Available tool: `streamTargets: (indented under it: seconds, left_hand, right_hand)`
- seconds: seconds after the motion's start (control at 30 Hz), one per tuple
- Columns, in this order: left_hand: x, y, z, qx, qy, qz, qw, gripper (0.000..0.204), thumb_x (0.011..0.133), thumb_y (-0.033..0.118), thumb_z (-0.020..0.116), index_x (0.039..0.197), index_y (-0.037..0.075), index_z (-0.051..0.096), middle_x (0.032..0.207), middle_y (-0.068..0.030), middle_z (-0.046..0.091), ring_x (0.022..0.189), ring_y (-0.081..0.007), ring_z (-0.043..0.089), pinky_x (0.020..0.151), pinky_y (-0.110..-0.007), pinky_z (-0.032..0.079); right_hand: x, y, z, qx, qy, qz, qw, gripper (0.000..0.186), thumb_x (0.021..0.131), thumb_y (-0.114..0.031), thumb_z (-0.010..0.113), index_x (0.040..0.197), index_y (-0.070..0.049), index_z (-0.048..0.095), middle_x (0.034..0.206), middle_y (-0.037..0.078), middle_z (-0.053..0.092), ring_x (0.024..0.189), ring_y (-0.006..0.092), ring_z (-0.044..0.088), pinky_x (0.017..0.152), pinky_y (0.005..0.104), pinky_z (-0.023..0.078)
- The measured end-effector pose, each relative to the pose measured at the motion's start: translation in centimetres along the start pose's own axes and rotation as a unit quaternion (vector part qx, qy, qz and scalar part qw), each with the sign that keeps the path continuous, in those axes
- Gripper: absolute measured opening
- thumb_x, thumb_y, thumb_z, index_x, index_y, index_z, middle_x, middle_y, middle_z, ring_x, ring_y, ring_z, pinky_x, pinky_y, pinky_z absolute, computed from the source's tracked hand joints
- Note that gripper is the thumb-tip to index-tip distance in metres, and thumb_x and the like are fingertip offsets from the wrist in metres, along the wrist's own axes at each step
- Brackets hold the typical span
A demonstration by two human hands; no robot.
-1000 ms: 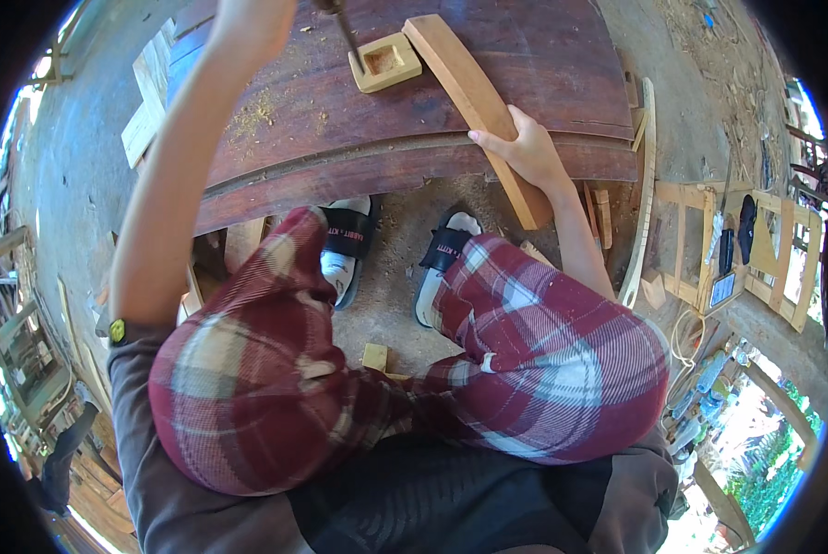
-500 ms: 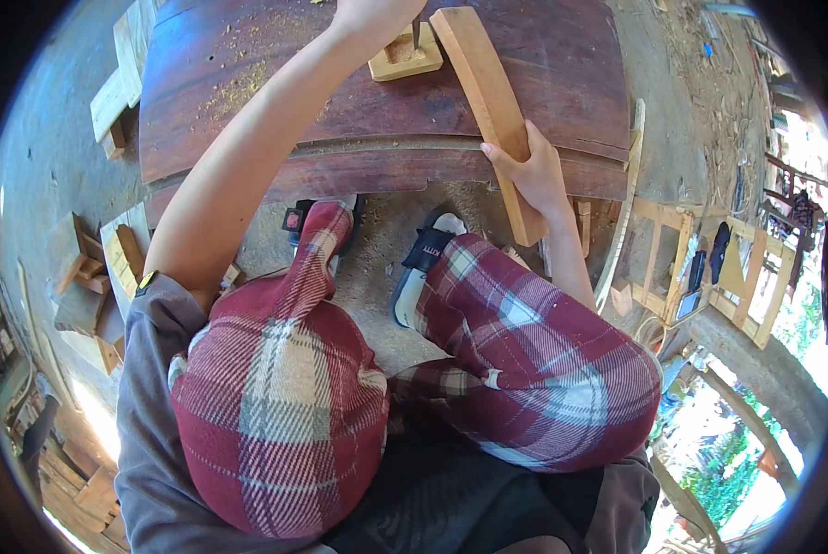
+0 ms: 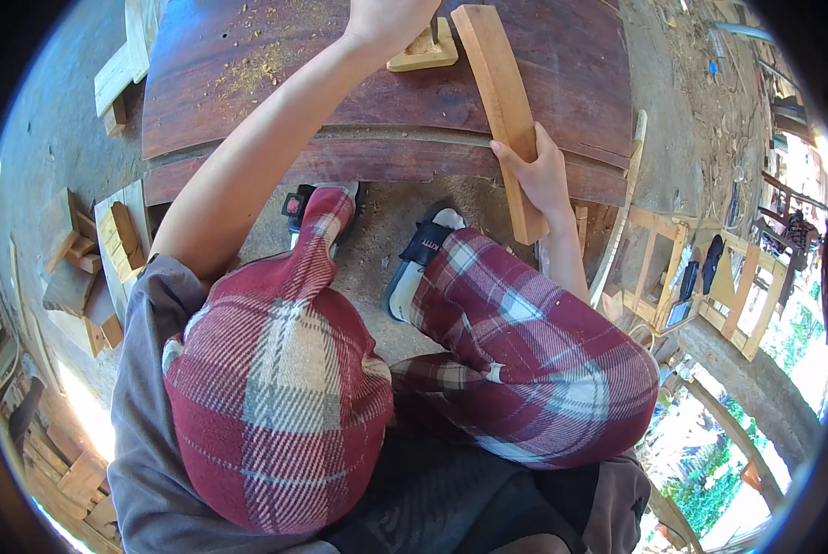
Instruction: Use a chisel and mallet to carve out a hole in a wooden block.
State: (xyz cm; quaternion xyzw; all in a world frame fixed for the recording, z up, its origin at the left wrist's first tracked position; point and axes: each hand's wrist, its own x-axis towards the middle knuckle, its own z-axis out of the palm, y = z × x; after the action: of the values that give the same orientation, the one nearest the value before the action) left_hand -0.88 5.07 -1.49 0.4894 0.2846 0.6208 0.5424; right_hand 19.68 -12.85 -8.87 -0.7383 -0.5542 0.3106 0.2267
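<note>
My left hand (image 3: 391,23) reaches to the top edge of the picture, its fingers closed around a chisel (image 3: 434,30); only the dark metal shaft shows, and the fingers are partly cut off. The shaft stands on a small pale wooden block (image 3: 423,61) with a hollow cut in its top. In my right hand (image 3: 543,175) is a long, squared wooden bar (image 3: 499,88), gripped near its lower end. Its far end lies just right of the block, apart from it. Beneath all this is a dark reddish wooden bench top (image 3: 368,102).
Wood shavings (image 3: 262,69) are scattered on the bench's left side. A groove runs along its near part. Wood offcuts (image 3: 82,254) are piled on the floor at left. A wooden frame (image 3: 659,268) stands at right. My feet rest below the bench edge.
The view has shifted slightly, so the bench sits a little higher. The wooden bar and the block appear farther right. Both hands keep their grips.
</note>
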Motion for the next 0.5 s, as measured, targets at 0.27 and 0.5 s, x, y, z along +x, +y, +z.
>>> streamTargets:
  seconds: [0.27,0.5]
  left_hand:
    - [-0.6,-0.5,-0.7,-0.015,-0.027,0.035,0.999,0.018,0.092,0.008,0.066,0.078,0.007,0.054,0.061,0.0033,0.052,0.050,-0.0051,0.048,0.046,-0.023,0.037]
    - [-0.1,-0.6,0.2,0.026,-0.051,0.016,0.998,0.020,0.092,0.008,0.065,0.076,0.007,0.053,0.062,0.0036,0.053,0.052,-0.0040,0.048,0.047,-0.023,0.037]
  right_hand:
    - [-0.1,-2.2,-2.7,0.066,0.004,0.006,0.998,0.061,0.077,-0.042,0.080,0.114,0.003,0.061,0.100,0.014,0.069,0.090,0.0186,0.066,0.081,0.0332,0.051]
    - [-1.2,-13.6,-11.3,0.160,0.165,-0.153,0.961,0.044,0.085,-0.034,0.072,0.111,0.000,0.060,0.084,0.007,0.063,0.070,0.0128,0.061,0.062,0.0268,0.049]
